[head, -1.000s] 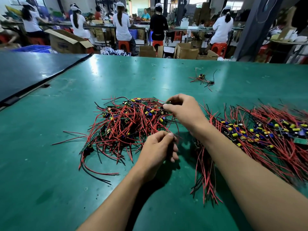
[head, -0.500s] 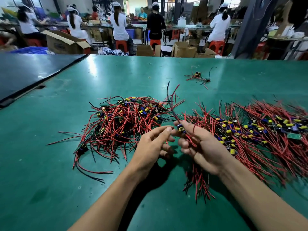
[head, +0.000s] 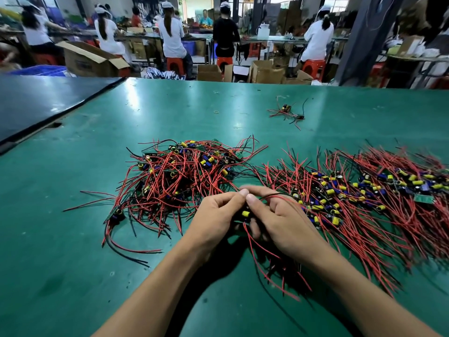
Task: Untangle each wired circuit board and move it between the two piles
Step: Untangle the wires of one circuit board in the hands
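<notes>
Two heaps of small circuit boards with red and black wires lie on the green table (head: 73, 251). The tangled left pile (head: 179, 176) sits ahead and left of my hands. The spread right pile (head: 364, 195) reaches to the right edge. Between them my left hand (head: 213, 220) and my right hand (head: 284, 222) meet, both gripping one wired circuit board (head: 246, 214) with a yellow capacitor. Its red wires hang down toward me and loop over my right fingers.
A couple of stray wired boards (head: 289, 113) lie far back on the table, with a small rubber band (head: 216, 112) to their left. A dark table (head: 36, 100) adjoins at left. Beyond, seated workers, red stools and cardboard boxes (head: 90, 59).
My right hand pulled one board out of the left pile toward me. Both hands now hold it together between the piles, and its wires, which pointed upward, now hang down.
</notes>
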{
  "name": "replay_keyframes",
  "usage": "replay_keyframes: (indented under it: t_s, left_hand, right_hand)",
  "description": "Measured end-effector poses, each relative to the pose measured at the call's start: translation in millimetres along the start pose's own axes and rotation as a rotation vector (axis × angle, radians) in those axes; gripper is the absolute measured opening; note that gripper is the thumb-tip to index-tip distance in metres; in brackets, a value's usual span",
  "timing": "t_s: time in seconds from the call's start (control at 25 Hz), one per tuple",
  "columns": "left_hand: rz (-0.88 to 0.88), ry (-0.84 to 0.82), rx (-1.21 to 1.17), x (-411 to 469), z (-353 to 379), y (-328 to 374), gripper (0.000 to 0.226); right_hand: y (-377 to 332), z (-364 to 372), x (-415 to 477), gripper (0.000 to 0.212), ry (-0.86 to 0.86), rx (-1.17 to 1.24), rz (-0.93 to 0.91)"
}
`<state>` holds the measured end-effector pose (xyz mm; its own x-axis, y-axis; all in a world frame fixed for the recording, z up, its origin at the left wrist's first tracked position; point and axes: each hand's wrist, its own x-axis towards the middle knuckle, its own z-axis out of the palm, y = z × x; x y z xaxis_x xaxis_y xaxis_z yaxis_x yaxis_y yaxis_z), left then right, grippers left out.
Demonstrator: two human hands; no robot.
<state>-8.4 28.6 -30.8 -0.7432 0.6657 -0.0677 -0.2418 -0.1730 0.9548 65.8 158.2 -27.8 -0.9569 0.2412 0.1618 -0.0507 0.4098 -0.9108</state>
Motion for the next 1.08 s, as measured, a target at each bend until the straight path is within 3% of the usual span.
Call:
replay_keyframes:
  t_s: [0.24, 0.48, 0.76, 1.0, 1.08]
  left_hand:
    - [-0.010, 0.001, 0.007, -3.3, 3.7, -0.6, 0.015]
    - [-0.078, -0.104, 0.071, -10.1, 4.8, 8.7, 0.004]
    - [-0.051, -0.090, 0.299, -12.1, 8.3, 8.8, 0.015]
    - [-0.037, -0.034, 0.192, -11.4, 6.3, 5.5, 0.020]
    - [-0.032, -0.072, 0.198, -10.2, 4.3, 4.9, 0.020]
  right_hand:
    - [0.7, -6.7, 0.5, 0.021, 0.157, 0.018, 0.050]
    - [-2.7, -21.1, 6.9, 0.044, 0.218, 0.172, 0.052]
    - [-2.6, -24.3, 12.0, 0.059, 0.006, 0.296, 0.225]
    - [-0.7, -14.5, 5.2, 0.032, -0.139, 0.211, 0.168]
    - [0.7, -14.6, 6.0, 0.037, -0.097, 0.115, 0.153]
